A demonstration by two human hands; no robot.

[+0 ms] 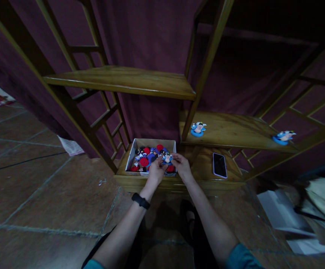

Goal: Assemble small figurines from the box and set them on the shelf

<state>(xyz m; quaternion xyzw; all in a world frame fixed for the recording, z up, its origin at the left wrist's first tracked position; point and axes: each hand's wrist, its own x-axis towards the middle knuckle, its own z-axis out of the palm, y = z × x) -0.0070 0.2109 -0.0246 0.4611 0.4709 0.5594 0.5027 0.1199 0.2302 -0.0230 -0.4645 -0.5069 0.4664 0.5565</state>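
Wooden shelving point(120, 79) carried an open box point(130, 155) at left. Left hand point(157, 169) and right hand point(182, 165) pinched one figurine point(167, 158) over the box's right side — presumably paired to steady so small a piece.

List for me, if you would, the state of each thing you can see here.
Left hand, gripping the held figurine.
Right hand, on the held figurine's other side.
Held figurine, between both hands, over the box.
Cardboard box, open, well filled.
Left shelf figurine, standing on its blue base.
Right shelf figurine, likewise standing.
Smartphone, lying flat, screen dark.
Black wristband, worn on the left wrist.
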